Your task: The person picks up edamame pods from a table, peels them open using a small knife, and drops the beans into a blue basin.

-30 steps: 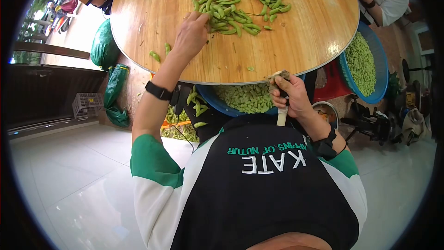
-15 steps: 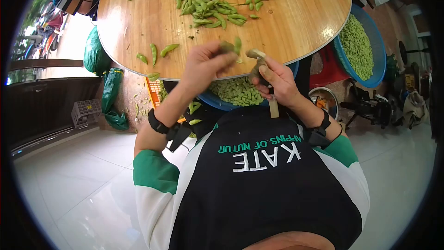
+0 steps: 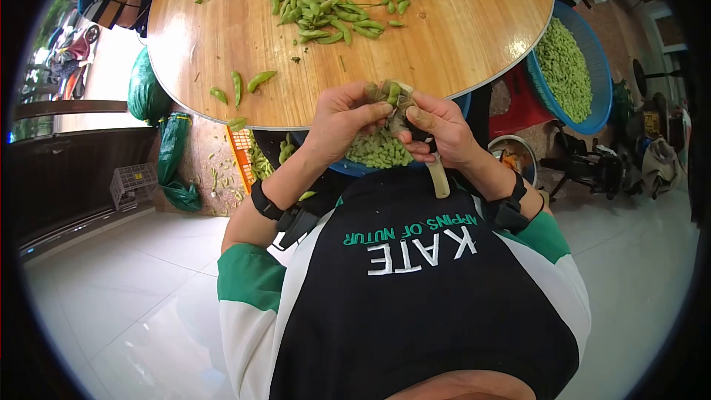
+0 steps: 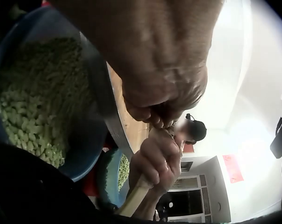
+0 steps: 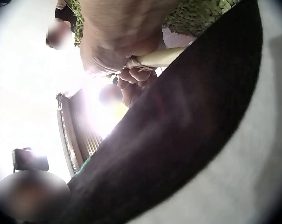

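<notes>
Left hand (image 3: 337, 124) pinches a green soybean pod (image 3: 393, 94) between thumb and curled fingers, just beside the right hand (image 3: 446, 130), which is closed around a pale handle (image 3: 440, 180). One end of the handle sticks out below the fist; the rest is hidden by the fingers, so what tool it belongs to cannot be told. Something grey-brown covers some fingertips, too unclear to identify. In both wrist views the hands themselves block sight of the pod.

Both hands meet at the near edge of a round wooden bench (image 3: 459, 37), above a blue basin (image 4: 82, 149) of shelled beans (image 3: 378, 150), partly hidden by the bench and hands. On the bench lies a heap of soybean pods (image 3: 326, 0), cut off by the top of the head view, with a few loose pods (image 3: 237, 89) near the left edge. A second basin (image 3: 602, 100) of beans stands to the right. At lower left, an orange crate (image 3: 241, 154) is mostly concealed. People at the upper corners are cropped.
</notes>
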Demonstrator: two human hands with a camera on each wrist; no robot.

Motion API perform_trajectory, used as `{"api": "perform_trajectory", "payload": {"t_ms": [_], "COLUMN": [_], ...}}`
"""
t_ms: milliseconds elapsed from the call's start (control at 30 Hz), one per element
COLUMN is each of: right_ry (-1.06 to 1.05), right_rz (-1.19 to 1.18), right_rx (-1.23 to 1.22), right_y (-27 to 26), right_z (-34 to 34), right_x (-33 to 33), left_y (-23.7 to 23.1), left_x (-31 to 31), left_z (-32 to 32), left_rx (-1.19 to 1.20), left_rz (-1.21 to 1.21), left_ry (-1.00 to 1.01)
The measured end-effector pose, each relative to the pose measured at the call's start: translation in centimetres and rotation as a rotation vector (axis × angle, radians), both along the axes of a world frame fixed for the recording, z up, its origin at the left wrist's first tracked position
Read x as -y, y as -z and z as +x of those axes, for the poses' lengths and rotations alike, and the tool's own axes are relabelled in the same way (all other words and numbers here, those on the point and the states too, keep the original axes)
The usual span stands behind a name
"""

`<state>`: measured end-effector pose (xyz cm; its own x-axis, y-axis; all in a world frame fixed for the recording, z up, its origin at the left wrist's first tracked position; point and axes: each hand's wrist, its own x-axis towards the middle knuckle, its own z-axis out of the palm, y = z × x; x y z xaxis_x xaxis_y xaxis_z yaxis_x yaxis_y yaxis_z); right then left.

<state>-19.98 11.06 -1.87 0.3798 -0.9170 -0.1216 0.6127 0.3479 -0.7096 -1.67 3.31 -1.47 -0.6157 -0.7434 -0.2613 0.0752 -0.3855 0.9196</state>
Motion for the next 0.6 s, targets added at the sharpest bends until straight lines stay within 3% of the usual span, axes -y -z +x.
{"api": "perform_trajectory", "payload": {"t_ms": [133, 367, 433, 500, 533, 600], "right_ry": [-0.004, 0.129, 0.122, 0.114, 0.051, -0.014], "right_rz": [0.004, 0.000, 0.030, 0.057, 0.058, 0.062], "right_rx": [-0.006, -0.165, -0.087, -0.010, 0.077, 0.163], "right_y": [0.0, 0.0, 0.1, 0.2, 0.3, 0.3], "right_z": [-0.2, 0.8, 0.7, 0.6, 0.4, 0.1], "right_x": [-0.1, 0.0, 0.3, 0.5, 0.6, 0.5], "left_y": [0.0, 1.0, 1.1, 1.0, 0.9, 0.6], "left_x": [-0.1, -0.2, 0.2, 1.0, 1.3, 1.5], "left_z": [0.0, 0.2, 0.2, 0.4, 0.4, 0.6], "left_rx": [-0.010, 0.046, 0.057, -0.099, -0.101, -0.334], "left_rz": [-0.009, -0.333, -0.403, -0.007, -0.010, 0.368], "left_ry": [-0.005, -0.035, -0.065, 0.027, 0.025, 0.173]}}
